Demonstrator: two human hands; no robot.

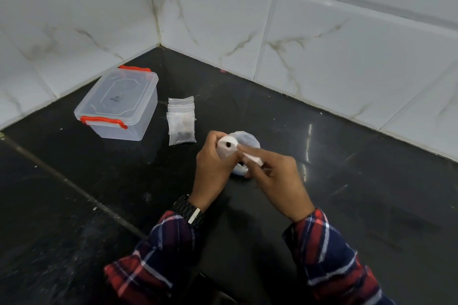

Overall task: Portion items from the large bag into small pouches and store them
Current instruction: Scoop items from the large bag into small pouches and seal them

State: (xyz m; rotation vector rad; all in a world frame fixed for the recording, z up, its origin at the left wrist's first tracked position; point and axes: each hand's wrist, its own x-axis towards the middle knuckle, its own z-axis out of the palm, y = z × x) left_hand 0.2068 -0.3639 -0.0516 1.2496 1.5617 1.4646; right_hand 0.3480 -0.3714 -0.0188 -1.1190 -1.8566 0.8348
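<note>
My left hand (214,165) and my right hand (276,179) are both shut on one small clear pouch (229,149), held just above the black counter. A single dark item (227,146) shows inside it. Right behind my fingers lies the large whitish bag (249,139), partly hidden by both hands. To the left rests a stack of small zip pouches (181,121); the front one holds several dark items at its bottom. Farther left stands a clear storage box (117,103) with red latches, its lid on.
The black counter (347,168) runs into a corner of white marbled wall tiles (322,44) at the back. A seam crosses the counter diagonally at the left. My plaid sleeves and a dark wristwatch (189,210) fill the lower middle.
</note>
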